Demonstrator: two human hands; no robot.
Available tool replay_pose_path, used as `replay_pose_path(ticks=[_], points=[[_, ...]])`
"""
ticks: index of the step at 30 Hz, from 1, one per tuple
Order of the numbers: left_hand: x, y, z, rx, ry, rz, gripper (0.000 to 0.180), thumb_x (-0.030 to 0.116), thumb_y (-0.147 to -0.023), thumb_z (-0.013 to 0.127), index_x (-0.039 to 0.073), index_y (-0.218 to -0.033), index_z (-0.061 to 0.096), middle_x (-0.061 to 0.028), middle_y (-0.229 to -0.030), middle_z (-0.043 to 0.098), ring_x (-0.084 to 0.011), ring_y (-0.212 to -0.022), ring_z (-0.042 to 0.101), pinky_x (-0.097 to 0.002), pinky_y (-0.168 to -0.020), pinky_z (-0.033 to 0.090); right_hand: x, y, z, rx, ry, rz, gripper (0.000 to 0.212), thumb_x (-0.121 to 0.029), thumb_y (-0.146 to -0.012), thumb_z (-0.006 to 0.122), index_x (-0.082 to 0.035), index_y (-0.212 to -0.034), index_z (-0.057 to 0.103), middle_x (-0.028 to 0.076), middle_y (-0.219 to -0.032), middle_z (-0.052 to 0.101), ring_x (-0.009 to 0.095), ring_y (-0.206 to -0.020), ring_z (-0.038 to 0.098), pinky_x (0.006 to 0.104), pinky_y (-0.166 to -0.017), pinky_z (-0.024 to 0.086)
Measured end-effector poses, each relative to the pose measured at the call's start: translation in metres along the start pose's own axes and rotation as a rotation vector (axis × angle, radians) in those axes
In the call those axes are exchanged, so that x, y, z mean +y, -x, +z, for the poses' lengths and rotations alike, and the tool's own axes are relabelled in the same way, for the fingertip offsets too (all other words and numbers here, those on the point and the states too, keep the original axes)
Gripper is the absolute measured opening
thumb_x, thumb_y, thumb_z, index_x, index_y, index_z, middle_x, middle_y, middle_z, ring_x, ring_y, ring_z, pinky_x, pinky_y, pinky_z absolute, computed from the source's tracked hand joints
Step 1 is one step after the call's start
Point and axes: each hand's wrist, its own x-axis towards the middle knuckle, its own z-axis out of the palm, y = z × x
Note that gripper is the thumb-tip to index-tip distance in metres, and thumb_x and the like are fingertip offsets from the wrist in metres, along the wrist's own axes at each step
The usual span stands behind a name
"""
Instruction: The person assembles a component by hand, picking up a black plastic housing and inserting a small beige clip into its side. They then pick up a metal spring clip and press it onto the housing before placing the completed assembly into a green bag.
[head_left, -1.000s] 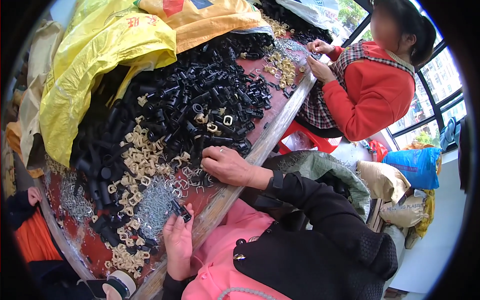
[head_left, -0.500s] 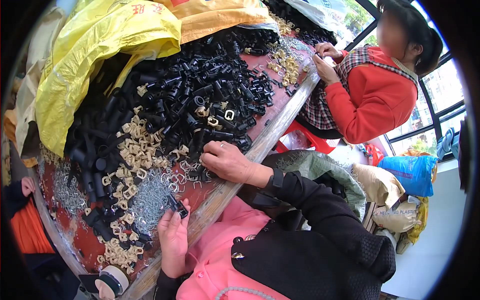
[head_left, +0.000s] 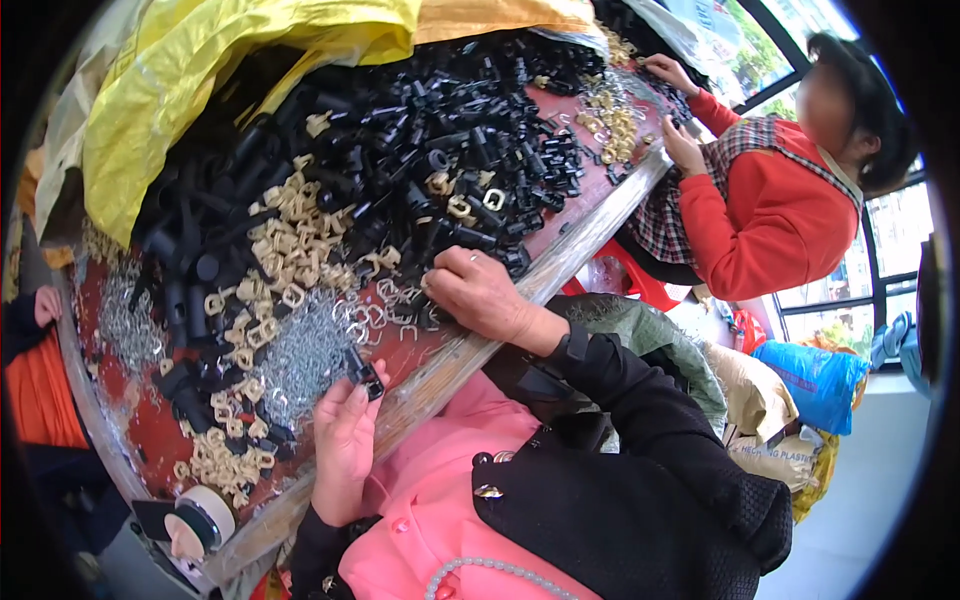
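Observation:
Between the thumb and fingers of my left hand (head_left: 343, 430) is a small black plastic fitting (head_left: 362, 374), held just above the table near its wooden edge. My right hand (head_left: 482, 293) is at the table edge, its fingers bent together and pointing down. What its fingertips hold, if anything, is hidden. Beside those fingertips lie silver U-shaped metal clips (head_left: 374, 318). A heap of thin grey metal pins (head_left: 300, 345) spreads behind the fitting. Beige plastic clips (head_left: 290, 240) lie in a band to the left, next to a large pile of black plastic fittings (head_left: 420, 150).
A wooden rim (head_left: 440, 390) borders the red tabletop (head_left: 405, 355). Yellow sacking (head_left: 150, 130) drapes over the far left. A round white-lidded container (head_left: 205, 510) stands at the near left corner. On the right sits a co-worker in red (head_left: 760, 225); an open green sack (head_left: 650, 340) is beside my right arm.
The whole view has shifted a little. My left hand still pinches the black fitting, and my right hand stays by the metal clips. The co-worker's hands have moved apart over the table.

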Motion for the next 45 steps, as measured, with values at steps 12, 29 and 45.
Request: replay_pose_path(ticks=[12, 29, 45], points=[[0.002, 0.004, 0.0, 0.031, 0.034, -0.03, 0.026, 0.006, -0.081, 0.052, -0.006, -0.104, 0.05, -0.0142, -0.106, 0.054, -0.0187, -0.097, 0.052, -0.0313, -0.09, 0.036, -0.004, -0.001, 0.001, -0.021, -0.019, -0.003, 0.013, -0.007, -0.07, 0.061, -0.005, -0.081, 0.054, 0.007, -0.079, 0.048, 0.024, -0.065, 0.05, 0.0312, -0.055, 0.042], [0.007, 0.016, -0.008, 0.068, -0.008, -0.045, 0.022, 0.008, -0.081, 0.052, -0.002, -0.1, 0.052, -0.0121, -0.097, 0.058, -0.0195, -0.09, 0.057, -0.0288, -0.077, 0.047, -0.055, -0.01, 0.004, -0.033, -0.512, 0.171, 0.005, -0.002, -0.076, 0.056, 0.0, -0.08, 0.056, 0.008, -0.072, 0.054, 0.019, -0.065, 0.053, 0.0264, -0.056, 0.041], [0.007, 0.027, -0.017, 0.051, -0.081, -0.087, 0.024, 0.009, -0.079, 0.056, -0.002, -0.1, 0.051, -0.0078, -0.09, 0.058, -0.0149, -0.077, 0.059, -0.0256, -0.065, 0.051, -0.099, -0.008, 0.009, -0.27, -0.933, 0.201, 0.014, -0.015, -0.082, 0.053, -0.001, -0.081, 0.054, 0.008, -0.072, 0.053, 0.023, -0.067, 0.054, 0.0298, -0.059, 0.042]])
